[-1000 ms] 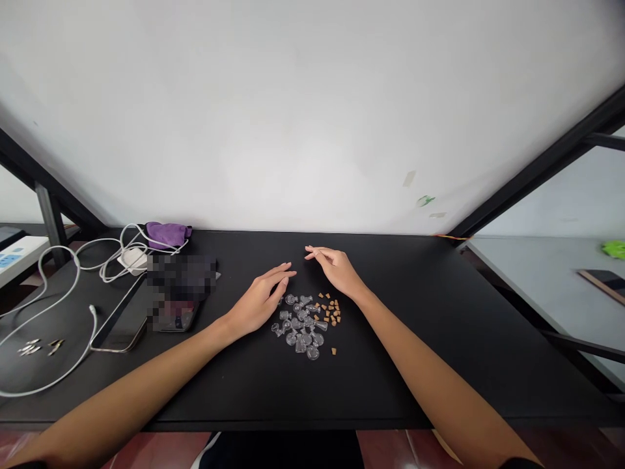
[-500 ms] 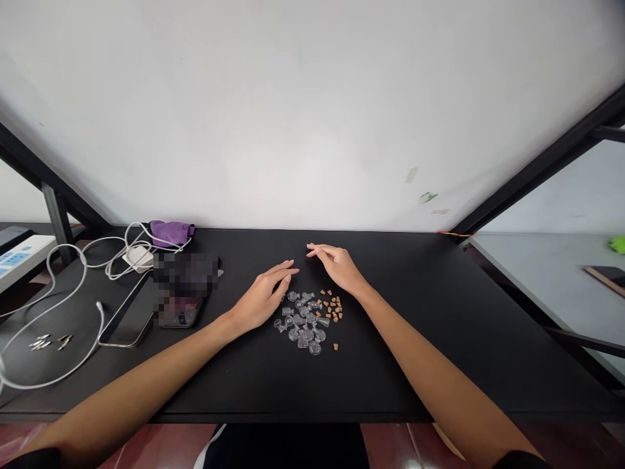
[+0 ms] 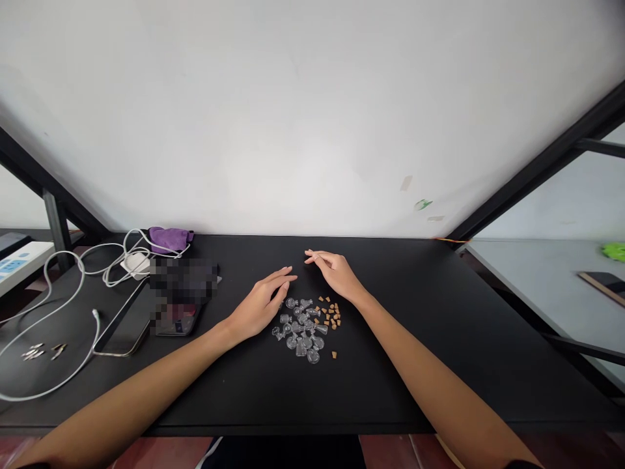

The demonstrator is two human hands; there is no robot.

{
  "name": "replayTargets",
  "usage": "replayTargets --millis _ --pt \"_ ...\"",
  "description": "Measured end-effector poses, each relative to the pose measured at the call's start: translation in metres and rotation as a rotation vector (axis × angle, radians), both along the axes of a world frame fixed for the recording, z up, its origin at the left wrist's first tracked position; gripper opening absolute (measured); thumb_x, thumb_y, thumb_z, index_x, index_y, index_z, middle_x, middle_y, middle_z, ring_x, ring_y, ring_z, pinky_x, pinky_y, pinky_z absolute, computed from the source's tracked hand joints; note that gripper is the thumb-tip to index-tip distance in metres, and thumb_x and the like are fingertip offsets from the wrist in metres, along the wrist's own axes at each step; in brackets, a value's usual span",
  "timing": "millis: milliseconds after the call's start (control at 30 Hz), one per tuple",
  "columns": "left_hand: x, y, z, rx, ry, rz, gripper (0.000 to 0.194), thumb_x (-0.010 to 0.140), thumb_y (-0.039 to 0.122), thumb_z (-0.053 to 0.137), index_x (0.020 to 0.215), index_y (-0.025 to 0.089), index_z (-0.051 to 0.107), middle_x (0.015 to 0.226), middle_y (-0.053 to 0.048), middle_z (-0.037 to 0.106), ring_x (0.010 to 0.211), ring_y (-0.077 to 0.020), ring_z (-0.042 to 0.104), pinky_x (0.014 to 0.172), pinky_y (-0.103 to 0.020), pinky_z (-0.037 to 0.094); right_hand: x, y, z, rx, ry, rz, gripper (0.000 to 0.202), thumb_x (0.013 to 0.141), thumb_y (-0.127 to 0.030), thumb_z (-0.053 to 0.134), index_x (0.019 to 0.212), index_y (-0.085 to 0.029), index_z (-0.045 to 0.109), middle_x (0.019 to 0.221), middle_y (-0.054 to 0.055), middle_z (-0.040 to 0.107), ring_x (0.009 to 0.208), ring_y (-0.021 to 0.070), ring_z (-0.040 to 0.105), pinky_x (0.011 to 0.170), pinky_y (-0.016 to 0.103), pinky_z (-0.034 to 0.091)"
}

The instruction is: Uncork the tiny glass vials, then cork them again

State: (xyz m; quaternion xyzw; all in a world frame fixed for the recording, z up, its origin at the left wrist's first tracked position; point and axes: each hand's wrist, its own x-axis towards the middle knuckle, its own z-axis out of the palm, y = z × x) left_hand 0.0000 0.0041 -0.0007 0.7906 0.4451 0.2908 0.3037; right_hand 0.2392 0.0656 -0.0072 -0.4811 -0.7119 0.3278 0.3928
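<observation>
On the black table, a cluster of tiny clear bottles (image 3: pixel 303 329) in several shapes lies between my forearms. Small tan corks (image 3: pixel 334 312) are scattered along the right side of the bottles, with a lone cork (image 3: pixel 334 355) nearer the table's front. My left hand (image 3: pixel 261 303) rests at the upper left of the bottles, fingers stretched out and holding nothing; it partly covers a bottle at that edge. My right hand (image 3: pixel 336 272) is just beyond the corks, its fingers extended toward the left and nothing visible in them.
Left of my arm lie a phone (image 3: pixel 122 319), a second dark device (image 3: pixel 176 319) partly blurred out, white cables (image 3: pixel 49 312), a white charger (image 3: pixel 135 262), a purple pouch (image 3: pixel 170 239) and small metal pieces (image 3: pixel 33 352). A white wall (image 3: pixel 303 130) rises behind the table (image 3: pixel 390 391).
The view has shifted slightly, so everything sits a little lower and to the left. Hands, bottles and corks keep nearly the same places relative to each other.
</observation>
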Motion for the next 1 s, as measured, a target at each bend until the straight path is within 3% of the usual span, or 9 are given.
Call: replayTargets --millis 1000 --pt "0.0005 0.0005 -0.0012 0.015 0.010 -0.001 0.045 0.110 0.044 0.038 0.139 0.024 0.066 0.159 -0.003 0.053 0.153 -0.0219 0.043 0.130 -0.043 0.032 -0.0002 -0.0003 -0.0012 0.013 -0.030 0.008 0.042 0.104 -0.049 0.047 0.096 -0.024 0.080 0.134 0.009 0.074 0.136 0.0292 0.062 0.116 0.046 0.045"
